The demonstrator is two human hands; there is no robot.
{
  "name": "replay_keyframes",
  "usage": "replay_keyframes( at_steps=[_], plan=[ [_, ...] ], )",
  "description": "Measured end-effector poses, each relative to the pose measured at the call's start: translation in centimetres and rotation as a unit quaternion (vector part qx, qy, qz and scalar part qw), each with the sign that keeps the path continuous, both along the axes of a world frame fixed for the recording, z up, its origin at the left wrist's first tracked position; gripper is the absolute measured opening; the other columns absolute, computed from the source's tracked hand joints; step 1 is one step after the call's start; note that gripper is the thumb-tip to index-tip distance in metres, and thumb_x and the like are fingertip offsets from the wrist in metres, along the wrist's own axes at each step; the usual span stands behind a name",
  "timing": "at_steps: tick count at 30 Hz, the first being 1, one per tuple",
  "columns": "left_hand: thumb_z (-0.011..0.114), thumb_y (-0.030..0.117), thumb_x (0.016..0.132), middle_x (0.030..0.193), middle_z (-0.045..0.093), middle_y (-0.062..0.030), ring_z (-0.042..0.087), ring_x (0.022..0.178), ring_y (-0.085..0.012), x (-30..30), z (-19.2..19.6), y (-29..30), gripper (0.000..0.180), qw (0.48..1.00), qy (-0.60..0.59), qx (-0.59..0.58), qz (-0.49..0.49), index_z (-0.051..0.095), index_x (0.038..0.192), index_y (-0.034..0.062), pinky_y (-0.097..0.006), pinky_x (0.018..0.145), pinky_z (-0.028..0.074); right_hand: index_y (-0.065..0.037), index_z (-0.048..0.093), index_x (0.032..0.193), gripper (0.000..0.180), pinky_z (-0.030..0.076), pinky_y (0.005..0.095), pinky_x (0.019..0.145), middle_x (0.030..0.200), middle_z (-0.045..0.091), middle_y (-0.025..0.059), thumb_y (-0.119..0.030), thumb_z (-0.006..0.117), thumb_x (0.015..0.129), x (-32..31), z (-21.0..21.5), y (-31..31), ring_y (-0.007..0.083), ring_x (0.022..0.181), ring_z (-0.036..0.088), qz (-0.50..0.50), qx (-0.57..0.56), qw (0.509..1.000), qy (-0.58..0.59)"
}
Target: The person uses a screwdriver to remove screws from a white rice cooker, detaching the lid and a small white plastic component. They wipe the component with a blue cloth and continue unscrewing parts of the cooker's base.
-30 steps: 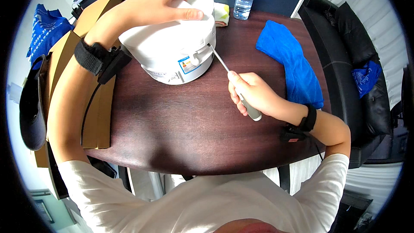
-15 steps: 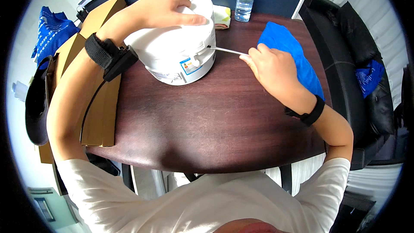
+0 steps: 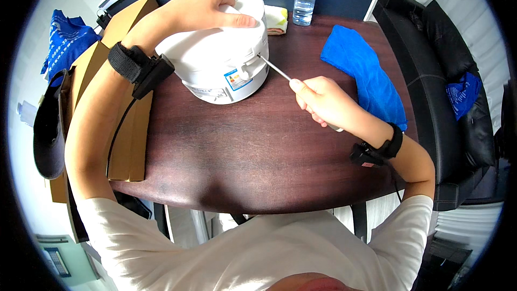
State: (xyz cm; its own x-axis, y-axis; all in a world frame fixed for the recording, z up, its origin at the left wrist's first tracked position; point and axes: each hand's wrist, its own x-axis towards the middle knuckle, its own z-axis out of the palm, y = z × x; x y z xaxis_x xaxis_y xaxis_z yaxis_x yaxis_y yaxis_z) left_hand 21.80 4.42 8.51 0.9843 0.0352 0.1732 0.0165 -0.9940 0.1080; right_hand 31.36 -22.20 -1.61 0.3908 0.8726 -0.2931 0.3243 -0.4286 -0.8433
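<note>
White appliance (image 3: 199, 56): my left fingers (image 3: 237, 20) lie over its top, partly hidden, so I can't tell their spread; my right fingers (image 3: 301, 89) wrap a screwdriver (image 3: 276, 68), its tip at the side. I'd expect a stiff, slick, middling-weight plastic shell, best steadied by its rim. It's glossy and rounded, with a blue-edged label (image 3: 238, 79), and sits on the tabletop (image 3: 242, 145).

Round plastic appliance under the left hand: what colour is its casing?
White: the round plastic appliance shows best in the head view.
</note>
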Motion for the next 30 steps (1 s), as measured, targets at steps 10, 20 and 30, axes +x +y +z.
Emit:
replay_keyframes(
  at_steps=[10,20,30],
  plan=[
    [0.068,0.068,0.075,0.061,0.060,-0.0129,0.058,0.054,-0.0202,-1.0,1.0,-0.9,0.074,0.999,0.035,-0.001,-0.030,0.073,0.084,-0.0050,-0.030,0.051,0.045,0.002,0.058,0.070,0.041,0.042,0.0466,0.052,0.062,0.055,0.0237,-0.027,0.052,0.098,-1.4,-0.7,-1.1,0.0408,0.055,0.057,0.030,0.130,0.959,-0.248],
    [0.064,0.062,0.082,0.086,0.062,-0.0182,0.060,0.072,-0.0250,-2.5,0.8,-2.8,0.071,0.999,0.035,0.029,-0.028,0.068,0.094,-0.0083,-0.034,0.061,0.047,0.001,0.057,0.067,0.039,0.042,0.0471,0.051,0.061,0.056,0.0229,-0.024,0.054,0.097,-2.2,-1.0,-2.9,0.0408,0.055,0.056,0.032,0.148,0.951,-0.271],
    [0.077,0.063,0.065,0.145,0.041,-0.0207,0.041,0.132,-0.0382,-9.7,-6.2,-8.9,0.099,0.958,-0.231,0.120,0.117,0.045,0.138,0.0052,-0.050,0.107,0.035,0.001,0.054,0.067,0.039,0.042,0.0463,0.052,0.063,0.057,0.0215,-0.024,0.054,0.097,-2.2,-1.5,-3.0,0.0400,0.057,0.056,0.023,0.144,0.953,-0.264]
  ],
)
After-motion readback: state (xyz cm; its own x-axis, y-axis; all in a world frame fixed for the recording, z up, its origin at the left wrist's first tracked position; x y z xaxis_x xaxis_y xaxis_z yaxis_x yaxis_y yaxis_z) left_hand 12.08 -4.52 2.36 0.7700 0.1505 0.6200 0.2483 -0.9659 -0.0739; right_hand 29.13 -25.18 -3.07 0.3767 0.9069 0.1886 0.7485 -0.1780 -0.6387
